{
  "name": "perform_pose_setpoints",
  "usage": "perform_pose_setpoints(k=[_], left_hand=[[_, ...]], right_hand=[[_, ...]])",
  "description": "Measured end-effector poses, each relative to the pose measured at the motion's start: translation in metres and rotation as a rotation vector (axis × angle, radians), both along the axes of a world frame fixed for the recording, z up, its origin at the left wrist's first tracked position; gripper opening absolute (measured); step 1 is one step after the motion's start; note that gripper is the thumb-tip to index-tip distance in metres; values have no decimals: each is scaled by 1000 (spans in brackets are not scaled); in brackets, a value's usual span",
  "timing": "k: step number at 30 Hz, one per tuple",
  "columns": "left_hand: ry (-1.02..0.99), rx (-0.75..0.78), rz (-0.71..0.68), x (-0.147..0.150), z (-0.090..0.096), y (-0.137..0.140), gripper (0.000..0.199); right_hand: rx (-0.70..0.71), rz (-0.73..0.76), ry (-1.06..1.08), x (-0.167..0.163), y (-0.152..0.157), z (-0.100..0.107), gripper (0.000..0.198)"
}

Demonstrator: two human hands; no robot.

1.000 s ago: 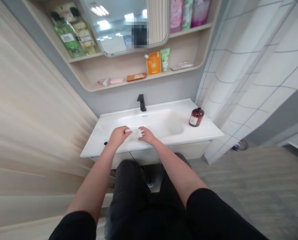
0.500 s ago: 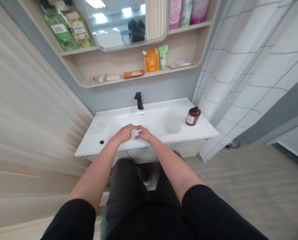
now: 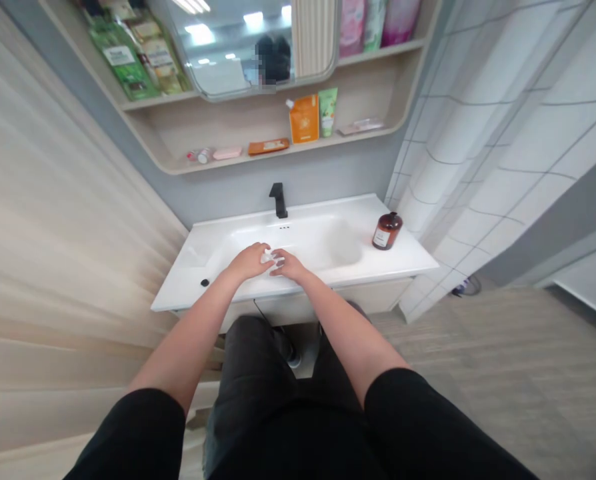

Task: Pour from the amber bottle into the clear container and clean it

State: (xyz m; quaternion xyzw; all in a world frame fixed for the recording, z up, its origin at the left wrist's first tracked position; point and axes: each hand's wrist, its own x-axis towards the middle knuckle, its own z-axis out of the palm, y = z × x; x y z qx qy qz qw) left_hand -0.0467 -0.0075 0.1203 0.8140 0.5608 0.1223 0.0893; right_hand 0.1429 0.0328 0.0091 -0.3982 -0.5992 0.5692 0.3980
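Over the front of the white washbasin (image 3: 323,257), my two hands are close together around a small white, crumpled-looking thing (image 3: 267,257). Its exact kind is too small and blurred to tell. My left hand (image 3: 251,261) curls its fingers and thumb round it from the left. From the right, the bent fingers of my right hand (image 3: 289,265) grip its other side, slightly apart from one another. Behind the hands stands a black faucet (image 3: 279,202) at the basin's back edge.
A brown bottle (image 3: 387,231) with a white label stands on the counter's right end. Left of my arm lies a small black round piece (image 3: 205,283). Above runs a shelf (image 3: 178,167) with an orange pouch (image 3: 305,120) and a green tube (image 3: 327,112), under a mirror (image 3: 238,47).
My left hand has shifted slightly up and its thumb now shows across the white thing. Less of the white thing is visible between the hands. The right hand has barely moved.
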Motion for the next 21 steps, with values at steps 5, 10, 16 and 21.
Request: perform_pose_setpoints(k=[5, 10, 16, 21], left_hand=[[-48, -38, -181, 2, 0, -1, 56], [-76, 24, 89, 8, -4, -7, 53], [-111, 92, -38, 17, -13, -18, 68], [104, 26, 220, 25, -8, -19, 41]], right_hand=[[20, -7, -5, -1, 3, -6, 77], [16, 21, 18, 0, 5, -11, 78], [47, 23, 40, 0, 4, -12, 75], [60, 11, -17, 2, 3, -13, 71]])
